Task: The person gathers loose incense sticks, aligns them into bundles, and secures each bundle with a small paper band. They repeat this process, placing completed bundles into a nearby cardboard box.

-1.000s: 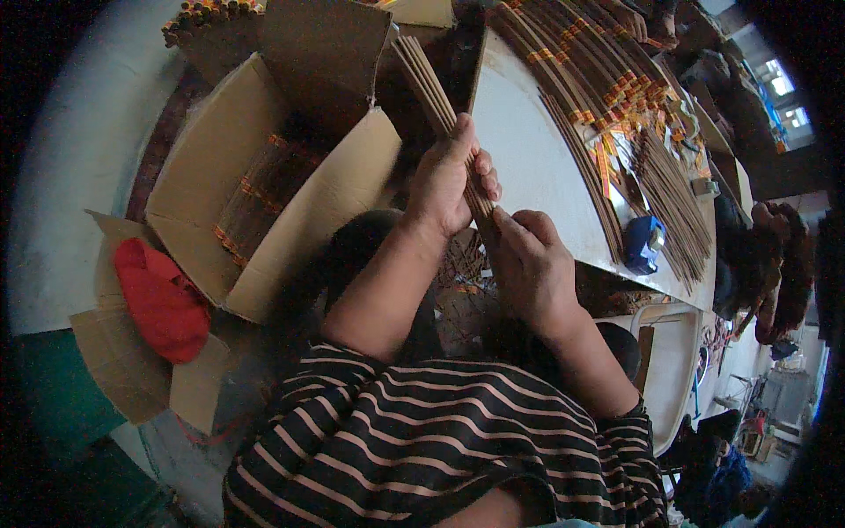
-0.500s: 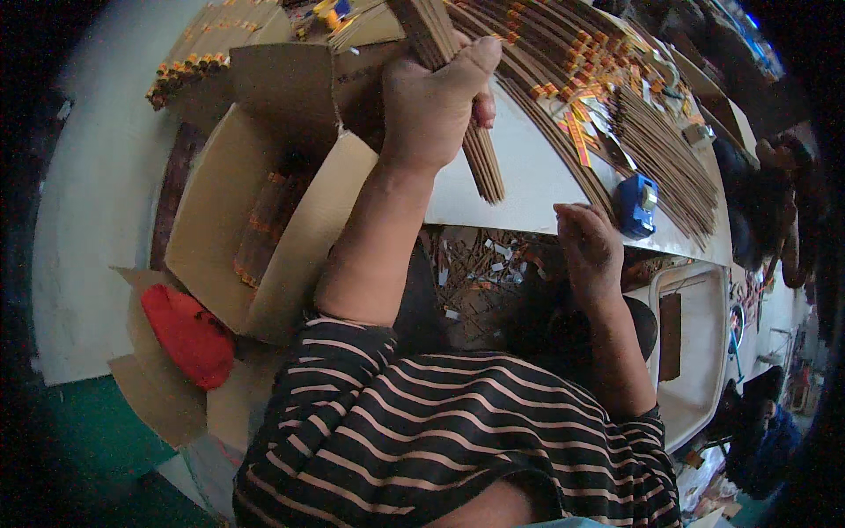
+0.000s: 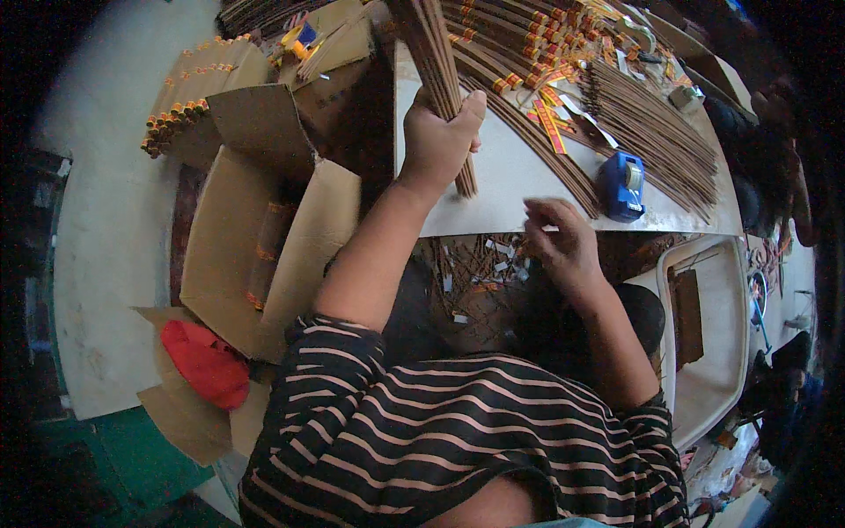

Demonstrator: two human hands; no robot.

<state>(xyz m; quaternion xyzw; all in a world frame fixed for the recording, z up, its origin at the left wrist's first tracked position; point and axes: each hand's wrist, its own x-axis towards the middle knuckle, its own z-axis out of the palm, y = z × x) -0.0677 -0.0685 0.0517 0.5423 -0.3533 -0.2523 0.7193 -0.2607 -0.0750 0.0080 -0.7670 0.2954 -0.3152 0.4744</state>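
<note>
Left hand (image 3: 440, 145) grips a stick bundle (image 3: 436, 70) upright on the table (image 3: 510, 176); right hand (image 3: 563, 242), fingers loosely curled and empty, should steady its base.

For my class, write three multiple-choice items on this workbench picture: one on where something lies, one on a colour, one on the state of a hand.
1. Where does the tape dispenser lie?
A. on the white table, near the front edge
B. inside the cardboard box
C. on the floor

2. What colour is the cloth beside the cardboard box?
A. green
B. red
C. white

3. What is the left hand doing?
A. resting flat on the table
B. closed in a grip around a bundle of brown sticks
C. hanging empty over the box

Answers:
1. A, it sits on the tabletop just beyond the right hand.
2. B, it shows bright red.
3. B, the fingers wrap the bundle, held above the table.
</note>
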